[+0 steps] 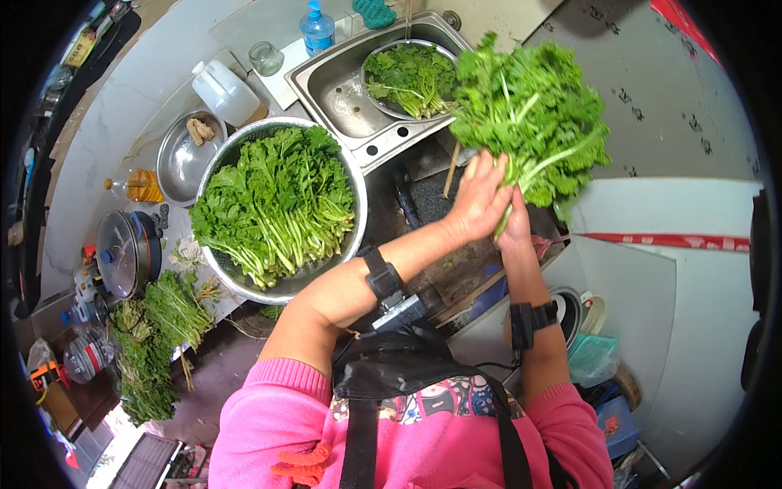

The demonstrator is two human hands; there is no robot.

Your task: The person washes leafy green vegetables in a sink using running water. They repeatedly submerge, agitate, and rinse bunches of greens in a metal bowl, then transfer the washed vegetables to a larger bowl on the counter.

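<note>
Both hands hold one big bunch of leafy greens by its pale stems, to the right of the sink. My left hand closes round the stems from the left, its fingers partly hidden by leaves. Against their lower end lies my right hand, its fingertips behind the stems. A round metal basin in the stainless steel sink holds more greens in water. A large metal colander, left of my hands, is heaped with greens, their stems towards me.
Left of the colander are a metal bowl, a white plastic jug, an oil bottle and a lidded pan. Bundled greens lie at the counter's near left. A blue pump bottle and glass jar stand beside the sink.
</note>
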